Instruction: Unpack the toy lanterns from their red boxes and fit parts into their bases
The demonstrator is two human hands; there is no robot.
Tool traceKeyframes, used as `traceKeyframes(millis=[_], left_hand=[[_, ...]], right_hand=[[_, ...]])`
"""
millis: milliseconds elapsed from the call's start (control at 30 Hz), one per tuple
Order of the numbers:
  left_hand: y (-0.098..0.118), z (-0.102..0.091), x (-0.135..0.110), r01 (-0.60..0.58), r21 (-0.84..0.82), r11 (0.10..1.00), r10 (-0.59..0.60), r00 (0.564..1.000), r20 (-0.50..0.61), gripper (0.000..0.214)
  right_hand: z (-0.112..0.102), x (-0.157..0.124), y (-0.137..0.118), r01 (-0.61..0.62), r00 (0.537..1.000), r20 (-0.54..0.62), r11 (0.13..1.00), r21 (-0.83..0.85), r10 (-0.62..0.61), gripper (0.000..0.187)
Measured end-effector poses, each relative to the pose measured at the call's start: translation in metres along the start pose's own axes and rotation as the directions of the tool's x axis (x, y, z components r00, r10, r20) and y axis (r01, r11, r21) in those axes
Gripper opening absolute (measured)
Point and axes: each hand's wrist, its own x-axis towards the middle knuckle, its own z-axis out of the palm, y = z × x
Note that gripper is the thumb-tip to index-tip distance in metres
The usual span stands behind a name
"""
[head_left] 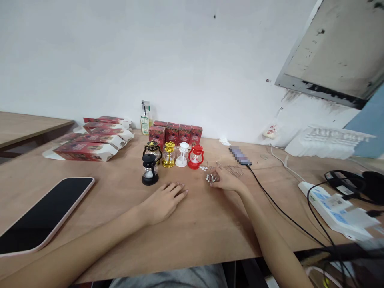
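Note:
My left hand (163, 203) lies palm down on the wooden table, fingers stretched out and holding nothing. My right hand (225, 180) is curved beside a small heap of shiny round metal pieces (211, 178), too small to identify surely. Its thumb and fingers are apart around the heap's right side. Miniature lanterns stand beyond my hands: a black lantern (149, 170) in front, then a black-and-gold lantern (153, 150), a gold lantern (169, 155), a white lantern (182, 155) and a red lantern (196, 157). Bent wire handles (235, 171) lie behind my right hand.
Small red printed boxes (172, 134) stand behind the lanterns, near a bottle (145, 120). Larger opened red boxes (85, 151) lie at left, above a phone (45, 216). A cabled phone (240, 156), a power strip (333, 210) and black headphones (357, 186) occupy the right.

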Motion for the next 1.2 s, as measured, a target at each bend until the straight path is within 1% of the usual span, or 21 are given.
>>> traceKeyframes(millis=[133, 367, 467, 533, 567, 600, 633, 667, 700, 767, 833, 900, 967, 1000, 1033, 1067, 1100, 1133, 1200], left_hand=[[-0.001, 0.001, 0.000, 0.002, -0.010, 1.000, -0.002, 1.000, 0.002, 0.044], [-0.001, 0.004, 0.000, -0.004, 0.001, 1.000, 0.004, 1.000, -0.022, 0.043], [-0.001, 0.004, 0.000, -0.007, 0.003, 1.000, 0.007, 1.000, -0.019, 0.043], [-0.001, 0.004, 0.000, -0.010, 0.004, 1.000, 0.010, 1.000, -0.027, 0.043], [-0.001, 0.003, 0.000, -0.013, 0.005, 1.000, 0.013, 0.999, -0.033, 0.043], [-0.001, 0.003, 0.000, -0.015, 0.008, 1.000, 0.015, 0.999, -0.040, 0.042], [-0.001, 0.002, 0.000, -0.018, 0.010, 1.000, 0.018, 0.999, -0.046, 0.042], [0.000, 0.002, 0.000, -0.020, 0.015, 1.000, 0.021, 0.998, -0.053, 0.042], [0.000, 0.002, 0.000, -0.021, 0.022, 1.000, 0.023, 0.998, -0.061, 0.042], [0.001, 0.002, 0.000, -0.016, 0.044, 0.999, 0.019, 0.996, -0.082, 0.040], [0.001, 0.002, 0.001, -0.014, 0.080, 0.997, 0.023, 0.994, -0.111, 0.034], [-0.001, 0.000, 0.001, -0.039, 0.120, 0.992, 0.058, 0.985, -0.163, 0.024], [-0.006, -0.008, 0.000, -0.046, 0.160, 0.986, 0.088, 0.959, -0.268, 0.019], [-0.010, -0.014, -0.001, -0.025, 0.172, 0.985, 0.084, 0.936, -0.342, 0.019], [-0.014, -0.021, -0.002, 0.021, 0.172, 0.985, 0.054, 0.904, -0.424, 0.020], [-0.018, -0.027, -0.003, 0.092, 0.154, 0.984, -0.002, 0.864, -0.503, 0.022], [-0.022, -0.033, -0.004, 0.182, 0.119, 0.976, -0.084, 0.821, -0.565, 0.024], [-0.027, -0.037, -0.004, 0.278, 0.075, 0.958, -0.179, 0.779, -0.601, 0.026], [-0.036, -0.038, -0.005, 0.467, -0.011, 0.884, -0.374, 0.695, -0.614, 0.033]], right_hand=[[0.003, 0.004, 0.001, -0.002, 1.000, 0.001, 0.999, -0.042, 0.002, 0.027], [0.006, 0.004, 0.000, 0.001, 0.999, -0.047, 0.997, -0.074, -0.005, 0.022], [0.007, 0.004, -0.005, -0.011, 0.994, -0.106, 0.995, -0.097, 0.001, 0.021], [0.010, 0.004, -0.013, -0.027, 0.980, -0.197, 0.992, -0.122, 0.003, 0.020], [0.013, 0.003, -0.018, -0.020, 0.968, -0.250, 0.990, -0.141, -0.016, 0.019], [0.017, 0.001, -0.024, 0.008, 0.955, -0.290, 0.987, -0.163, -0.056, 0.018], [0.023, -0.001, -0.031, 0.062, 0.943, -0.311, 0.979, -0.192, -0.121, 0.018], [0.029, -0.004, -0.038, 0.146, 0.934, -0.291, 0.964, -0.221, -0.209, 0.017], [0.037, -0.007, -0.046, 0.247, 0.921, -0.240, 0.938, -0.244, -0.306, 0.017], [0.051, -0.014, -0.060, 0.432, 0.870, -0.125, 0.861, -0.268, -0.476, 0.018], [0.063, -0.020, -0.070, 0.532, 0.826, -0.075, 0.816, -0.224, -0.559, 0.025], [0.070, -0.023, -0.075, 0.546, 0.825, -0.064, 0.822, -0.162, -0.561, 0.030], [0.072, -0.024, -0.075, 0.522, 0.845, -0.050, 0.843, -0.131, -0.532, 0.032], [0.072, -0.024, -0.075, 0.515, 0.852, -0.036, 0.848, -0.127, -0.523, 0.033], [0.071, -0.024, -0.074, 0.513, 0.854, -0.020, 0.849, -0.127, -0.519, 0.035], [0.071, -0.023, -0.073, 0.514, 0.855, -0.006, 0.848, -0.129, -0.519, 0.036], [0.070, -0.023, -0.072, 0.518, 0.853, 0.007, 0.845, -0.130, -0.522, 0.037], [0.069, -0.023, -0.071, 0.522, 0.851, 0.018, 0.843, -0.130, -0.524, 0.037], [0.069, -0.024, -0.071, 0.525, 0.851, 0.036, 0.842, -0.128, -0.525, 0.038]])
